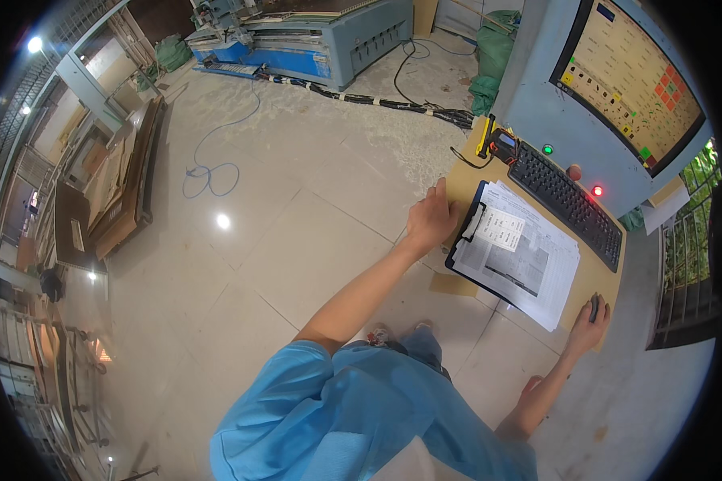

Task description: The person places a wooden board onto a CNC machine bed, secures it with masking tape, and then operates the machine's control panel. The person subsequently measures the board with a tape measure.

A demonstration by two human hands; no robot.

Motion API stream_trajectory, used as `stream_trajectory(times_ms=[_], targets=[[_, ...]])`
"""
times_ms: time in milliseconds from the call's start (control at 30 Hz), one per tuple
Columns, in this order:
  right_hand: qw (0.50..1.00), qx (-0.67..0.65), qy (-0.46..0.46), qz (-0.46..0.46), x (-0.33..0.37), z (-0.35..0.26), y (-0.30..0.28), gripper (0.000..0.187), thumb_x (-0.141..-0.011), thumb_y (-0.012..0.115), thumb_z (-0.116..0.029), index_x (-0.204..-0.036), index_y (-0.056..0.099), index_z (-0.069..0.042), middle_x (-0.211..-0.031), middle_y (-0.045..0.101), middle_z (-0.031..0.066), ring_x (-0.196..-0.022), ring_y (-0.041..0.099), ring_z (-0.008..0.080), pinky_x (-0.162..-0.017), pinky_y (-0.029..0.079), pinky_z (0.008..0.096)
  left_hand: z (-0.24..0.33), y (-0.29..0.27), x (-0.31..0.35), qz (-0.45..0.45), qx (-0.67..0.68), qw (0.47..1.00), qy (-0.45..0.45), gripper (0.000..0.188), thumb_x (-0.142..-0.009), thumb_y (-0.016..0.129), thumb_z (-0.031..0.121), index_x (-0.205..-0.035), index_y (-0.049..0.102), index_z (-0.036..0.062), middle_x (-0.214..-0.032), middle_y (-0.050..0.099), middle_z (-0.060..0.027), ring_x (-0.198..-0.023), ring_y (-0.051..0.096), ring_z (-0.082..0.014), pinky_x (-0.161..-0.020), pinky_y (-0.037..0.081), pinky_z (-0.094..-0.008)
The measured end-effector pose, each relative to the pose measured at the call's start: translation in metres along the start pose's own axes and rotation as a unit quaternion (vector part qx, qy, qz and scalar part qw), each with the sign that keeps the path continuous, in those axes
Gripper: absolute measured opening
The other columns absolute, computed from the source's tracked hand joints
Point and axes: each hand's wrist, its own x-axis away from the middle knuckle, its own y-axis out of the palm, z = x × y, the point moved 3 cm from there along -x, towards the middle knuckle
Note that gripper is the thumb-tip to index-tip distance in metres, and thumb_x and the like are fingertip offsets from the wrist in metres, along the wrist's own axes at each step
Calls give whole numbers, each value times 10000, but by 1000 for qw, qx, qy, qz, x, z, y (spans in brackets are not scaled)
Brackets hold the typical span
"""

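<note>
Mouse (594, 308) is on the desk (595, 277), with the right hand's (589, 327) fingers curled round it. The left hand (431, 219) is at the desk's edge; I can't tell if it grips. Mouse work seems in hand; next calls for watching the screen (635, 76).

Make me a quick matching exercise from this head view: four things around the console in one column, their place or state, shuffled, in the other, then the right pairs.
Things
1. Keyboard
2. Mouse
3. Clipboard
4. Left hand

Place or state
A. bearing a stack of papers
B. at the left edge of the tan tabletop, beside the clip
C. black, lying along the foot of the blue-grey cabinet
D. small and dark, under the right hand

Pairs: 1-C, 2-D, 3-A, 4-B
</note>
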Motion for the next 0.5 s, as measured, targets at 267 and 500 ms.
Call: stream_trajectory(times_ms=[267, 500], targets=[[1000, 5, -4, 3, 0, 0, 0, 383, -973, 623, -298, -1325, 648, -150, -1416, 549, 211, -1279, 549, 392, -1032, 463, 446, 2, -2, 0, -10, -11, 1000, -4, 527, -973, 562, 345, -1392, 401, 70, -1193, 641, -253, -987, 678, -460, -872, 540, -534], [1000, 3, -3, 4, 0, -1, 0, 383, -973, 622, -295, -1325, 647, -146, -1418, 549, 206, -1282, 546, 392, -1029, 462, 447, 2, -2, 1, -10, -13, 1000, -5, 530, -972, 561, 345, -1390, 397, 64, -1182, 642, -253, -980, 680, -459, -869, 540, -538]])
